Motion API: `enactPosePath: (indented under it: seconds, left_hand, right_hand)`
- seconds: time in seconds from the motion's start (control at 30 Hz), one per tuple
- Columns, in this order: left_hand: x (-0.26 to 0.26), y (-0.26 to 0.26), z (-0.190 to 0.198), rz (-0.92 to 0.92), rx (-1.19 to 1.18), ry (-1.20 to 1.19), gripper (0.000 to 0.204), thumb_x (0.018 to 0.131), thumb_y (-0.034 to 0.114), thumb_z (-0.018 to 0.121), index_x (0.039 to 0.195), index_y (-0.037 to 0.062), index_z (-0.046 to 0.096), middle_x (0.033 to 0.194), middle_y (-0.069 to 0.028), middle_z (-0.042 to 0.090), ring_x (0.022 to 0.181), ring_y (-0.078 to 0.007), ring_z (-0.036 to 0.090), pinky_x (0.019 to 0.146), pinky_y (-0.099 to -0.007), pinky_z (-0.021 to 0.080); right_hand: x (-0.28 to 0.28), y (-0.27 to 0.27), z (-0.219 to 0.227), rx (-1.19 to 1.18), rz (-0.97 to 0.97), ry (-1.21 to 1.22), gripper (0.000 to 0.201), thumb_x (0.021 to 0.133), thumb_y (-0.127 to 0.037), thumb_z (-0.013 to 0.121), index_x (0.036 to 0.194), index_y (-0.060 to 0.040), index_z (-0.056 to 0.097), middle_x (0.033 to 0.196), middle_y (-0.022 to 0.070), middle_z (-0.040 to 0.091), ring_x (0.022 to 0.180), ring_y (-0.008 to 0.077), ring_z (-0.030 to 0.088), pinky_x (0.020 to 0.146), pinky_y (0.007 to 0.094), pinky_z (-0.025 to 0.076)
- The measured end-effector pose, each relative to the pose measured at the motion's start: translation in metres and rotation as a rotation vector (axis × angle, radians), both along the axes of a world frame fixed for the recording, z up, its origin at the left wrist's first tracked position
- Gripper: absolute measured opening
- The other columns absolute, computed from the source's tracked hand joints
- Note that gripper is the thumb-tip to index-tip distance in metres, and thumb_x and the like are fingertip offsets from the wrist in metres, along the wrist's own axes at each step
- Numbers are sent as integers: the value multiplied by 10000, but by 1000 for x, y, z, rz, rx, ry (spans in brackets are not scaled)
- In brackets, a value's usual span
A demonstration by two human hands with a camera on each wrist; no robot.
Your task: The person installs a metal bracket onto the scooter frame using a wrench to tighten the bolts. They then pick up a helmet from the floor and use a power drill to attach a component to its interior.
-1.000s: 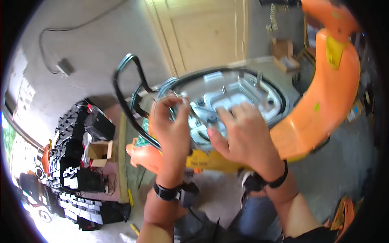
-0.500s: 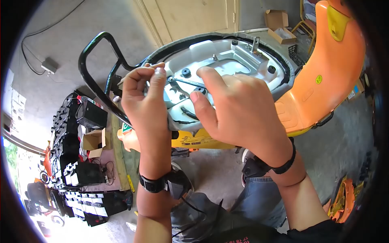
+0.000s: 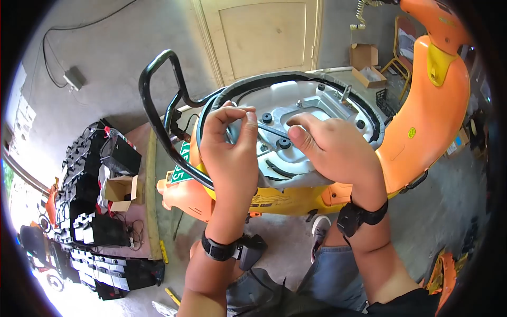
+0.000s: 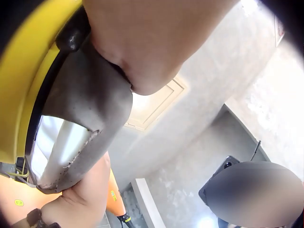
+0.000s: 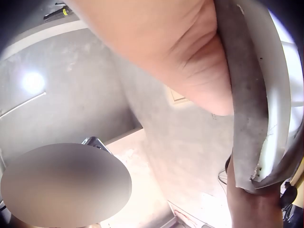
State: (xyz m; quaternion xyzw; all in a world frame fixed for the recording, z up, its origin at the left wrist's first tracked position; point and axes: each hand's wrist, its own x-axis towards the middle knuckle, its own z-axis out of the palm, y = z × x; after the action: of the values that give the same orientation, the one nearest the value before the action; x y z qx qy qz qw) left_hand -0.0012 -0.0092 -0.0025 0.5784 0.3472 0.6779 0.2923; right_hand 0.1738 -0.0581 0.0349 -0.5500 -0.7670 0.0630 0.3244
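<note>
An upturned scooter seat, with a white plastic base (image 3: 275, 94), lies across the yellow and orange scooter (image 3: 443, 121) in the head view. Black rubber feet and metal brackets are on that base. A slim metal wrench (image 3: 272, 130) spans the space between the hands. My right hand (image 3: 346, 150) holds its right end, fingers curled and thumb beside the index finger. Over the seat's left part is my left hand (image 3: 232, 140), thumb and index tips brought together; I cannot tell whether they pinch something small. Both wrist views show the seat's grey cover edge (image 4: 90, 90), with fingertips hidden.
A black tubular rack (image 3: 145, 95) rises left of the seat. Black batteries (image 3: 79, 190) and an open carton (image 3: 121, 191) stand at the left. Another open box (image 3: 368, 68) and a chair (image 3: 404, 42) are near the wall, right of a pale door (image 3: 264, 42).
The head view has shifted. The right hand has moved from a spread thumb and index finger to a more curled shape at the wrench. The left hand stays over the seat's left part.
</note>
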Motion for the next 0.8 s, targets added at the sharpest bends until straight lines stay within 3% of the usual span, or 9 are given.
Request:
enactPosePath:
  seconds: [0.03,0.13,0.4,0.57,0.6,0.67,0.73,0.8]
  left_hand:
    - [1,-4,4,-40,-44,-62,116,943,-5,680,968,13,568,1029,-101,697,1000,-152,622,937,-303,478]
    - [4,-4,3,-73,-55,-145,157,944,-14,672,964,15,519,1030,-111,687,953,-135,612,852,-270,496]
    - [5,-6,4,4,-22,-70,248,947,3,668,924,37,423,986,-119,664,899,-134,570,798,-269,476]
    - [7,-8,5,-13,-39,-126,289,947,7,675,919,57,392,1011,-120,677,862,-116,541,749,-250,455]
    - [7,-9,6,-9,-61,-141,297,947,6,675,919,62,385,1019,-119,680,852,-106,535,724,-241,446]
    - [6,-9,5,-32,-87,-147,305,948,5,676,917,65,379,1017,-114,678,826,-87,520,683,-225,426]
    - [5,-7,5,-84,-77,-227,316,944,3,682,912,70,375,1013,-114,683,816,-80,523,677,-218,427]
    - [4,-6,4,-90,-55,-217,299,941,0,686,918,63,394,1016,-120,686,822,-89,538,700,-229,447]
  right_hand:
    - [-2,-1,2,0,-11,-20,453,1059,-425,480,1022,-9,654,744,218,671,775,430,664,695,513,485]
    - [-6,1,5,34,-33,-59,489,1068,-457,444,1083,-10,643,716,207,665,753,420,667,674,509,486]
    - [-23,-2,5,106,-21,-166,786,1044,-642,327,1126,89,602,565,189,597,597,383,663,583,471,500]
    - [-39,-13,8,125,-28,-220,850,1015,-679,366,1135,130,594,582,165,616,573,346,673,530,428,503]
    - [-42,-15,7,113,-36,-213,850,1015,-679,366,1135,130,594,582,165,616,573,346,673,530,428,503]
    - [-45,-16,7,49,-25,-197,796,1005,-691,374,1249,47,544,584,191,597,610,430,641,581,507,477]
    - [-41,-16,8,24,-22,-181,777,1010,-679,386,1243,46,543,593,203,600,620,427,646,587,495,485]
    - [-37,-18,10,23,-22,-144,746,1035,-612,403,1093,99,618,706,230,665,633,381,684,586,457,523]
